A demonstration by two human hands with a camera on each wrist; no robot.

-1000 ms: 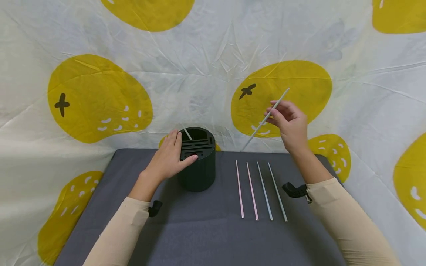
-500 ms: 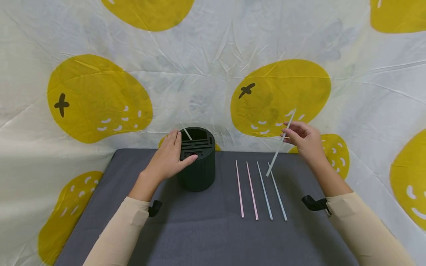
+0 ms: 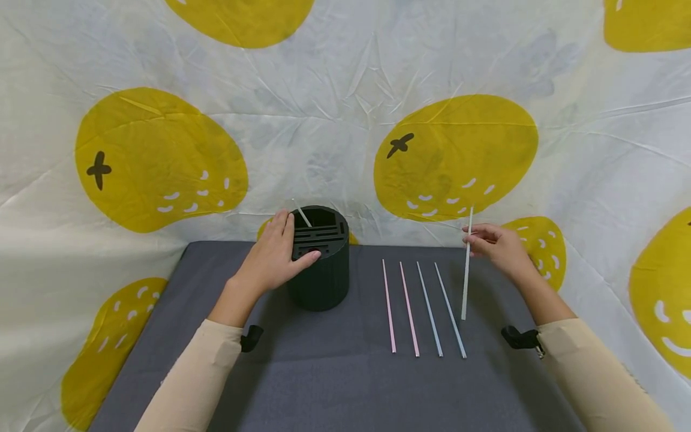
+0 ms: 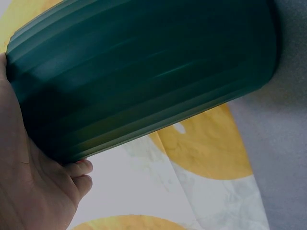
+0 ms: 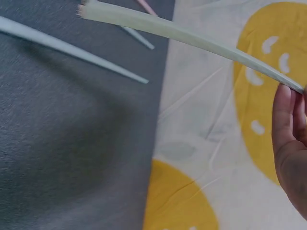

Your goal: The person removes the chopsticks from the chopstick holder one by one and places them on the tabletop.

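Note:
My left hand [image 3: 270,252] holds the upper rim of a dark green cylindrical utensil holder [image 3: 320,291], which has a slotted top. Its thumb lies across the front of the rim. A pale stick, probably a chopstick [image 3: 304,215], leans inside the holder's open section. On the right, my right hand [image 3: 502,249] pinches a pale green chopstick [image 3: 466,270] near its upper end. That chopstick hangs almost upright above the table, just right of a row. The row has two pink chopsticks [image 3: 408,309] and two blue chopsticks [image 3: 429,309], lying side by side.
Dark grey cloth [image 3: 335,384] covers the table. Behind its back edge hangs a white curtain [image 3: 318,90] with a yellow fruit print. Each wrist wears a black camera mount [image 3: 520,338].
The right hand has moved right and down, bringing the pale green chopstick from a slant in the air to nearly upright beside the row. My left hand and the holder stay still.

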